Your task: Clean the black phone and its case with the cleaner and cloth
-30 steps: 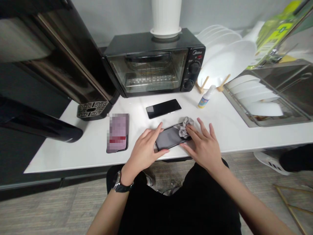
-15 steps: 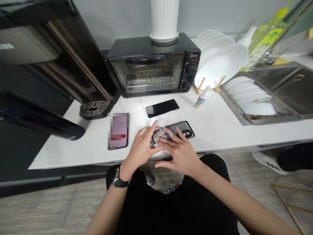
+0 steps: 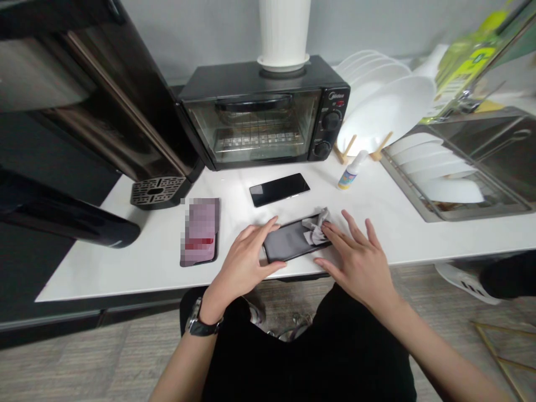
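Note:
A dark phone (image 3: 288, 241) lies flat near the front edge of the white counter (image 3: 397, 223). My left hand (image 3: 245, 262) holds its left end between thumb and fingers. My right hand (image 3: 355, 259) presses a small grey cloth (image 3: 315, 228) onto the phone's right end with its fingertips, the other fingers spread. A second black phone (image 3: 279, 189) lies behind it. A third phone (image 3: 200, 230) lies to the left. A small white spray bottle (image 3: 352, 170) stands to the right of the black phone.
A black toaster oven (image 3: 262, 114) stands at the back with a white pot (image 3: 284, 30) on top. White plates (image 3: 385, 109) lean in a wooden rack. A sink (image 3: 473, 162) with dishes is at right, a dark water dispenser (image 3: 84, 111) at left.
My right hand with the cloth slid from the phone's right end to its left end and back to the right. My left hand stayed on the phone's left end.

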The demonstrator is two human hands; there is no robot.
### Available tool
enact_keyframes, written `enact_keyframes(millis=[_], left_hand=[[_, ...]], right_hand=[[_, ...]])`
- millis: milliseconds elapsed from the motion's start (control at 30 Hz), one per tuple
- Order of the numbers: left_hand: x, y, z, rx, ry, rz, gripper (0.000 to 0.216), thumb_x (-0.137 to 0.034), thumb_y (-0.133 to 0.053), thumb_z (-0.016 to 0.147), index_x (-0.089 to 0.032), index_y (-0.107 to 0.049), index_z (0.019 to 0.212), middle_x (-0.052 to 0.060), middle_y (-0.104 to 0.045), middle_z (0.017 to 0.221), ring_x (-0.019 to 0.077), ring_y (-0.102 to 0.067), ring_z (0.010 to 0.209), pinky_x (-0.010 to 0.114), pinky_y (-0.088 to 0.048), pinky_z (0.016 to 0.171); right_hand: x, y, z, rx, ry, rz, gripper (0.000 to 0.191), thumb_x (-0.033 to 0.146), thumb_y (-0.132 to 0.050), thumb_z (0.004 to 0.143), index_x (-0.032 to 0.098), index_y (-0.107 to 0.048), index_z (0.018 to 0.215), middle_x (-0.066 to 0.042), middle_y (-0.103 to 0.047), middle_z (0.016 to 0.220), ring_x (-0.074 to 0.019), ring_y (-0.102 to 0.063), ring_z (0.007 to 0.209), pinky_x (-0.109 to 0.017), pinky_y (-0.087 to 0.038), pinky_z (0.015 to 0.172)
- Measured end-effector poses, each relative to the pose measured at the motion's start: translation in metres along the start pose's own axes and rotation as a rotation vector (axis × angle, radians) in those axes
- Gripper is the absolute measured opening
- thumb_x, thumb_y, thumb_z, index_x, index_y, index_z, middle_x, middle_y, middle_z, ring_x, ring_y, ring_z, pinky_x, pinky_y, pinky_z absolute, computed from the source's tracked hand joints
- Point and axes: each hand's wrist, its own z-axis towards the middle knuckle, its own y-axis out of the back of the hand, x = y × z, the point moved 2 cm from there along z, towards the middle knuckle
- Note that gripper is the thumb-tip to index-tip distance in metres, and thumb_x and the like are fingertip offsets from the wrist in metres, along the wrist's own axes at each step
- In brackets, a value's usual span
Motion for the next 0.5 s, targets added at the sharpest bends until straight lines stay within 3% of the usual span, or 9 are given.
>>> enact_keyframes(millis=[200,367,500], left_hand=[[0.004,0.0,0.006,-0.004,-0.007,0.006,0.093,-0.039,-0.079,0.089,-0.033,-0.025,0.165,0.008,-0.059,0.153,0.0319,-0.052,0.136,0.051,-0.044,0.115],[0.009,-0.001,0.004,-0.017,0.031,0.068,0.089,-0.026,-0.075,0.089,-0.029,-0.029,0.165,0.012,-0.06,0.146,0.032,-0.055,0.131,0.05,-0.047,0.112],[0.008,-0.002,-0.001,-0.02,0.007,0.08,0.091,-0.036,-0.078,0.09,-0.029,-0.026,0.165,0.012,-0.058,0.15,0.0326,-0.053,0.135,0.051,-0.044,0.115]], right_hand=[[0.057,-0.026,0.035,-0.06,-0.06,0.135,0.089,0.078,-0.054,0.093,0.002,-0.061,0.14,-0.028,-0.064,0.142,-0.0408,-0.044,0.15,-0.062,-0.028,0.126],[0.098,-0.029,0.033,0.037,0.092,0.339,0.095,0.084,-0.054,0.088,0.007,-0.06,0.143,-0.02,-0.061,0.149,-0.0373,-0.042,0.152,-0.061,-0.028,0.128],[0.08,-0.012,0.02,0.086,0.108,0.297,0.081,0.08,-0.053,0.092,0.016,-0.064,0.141,-0.01,-0.066,0.146,-0.0362,-0.038,0.155,-0.065,-0.023,0.129]])
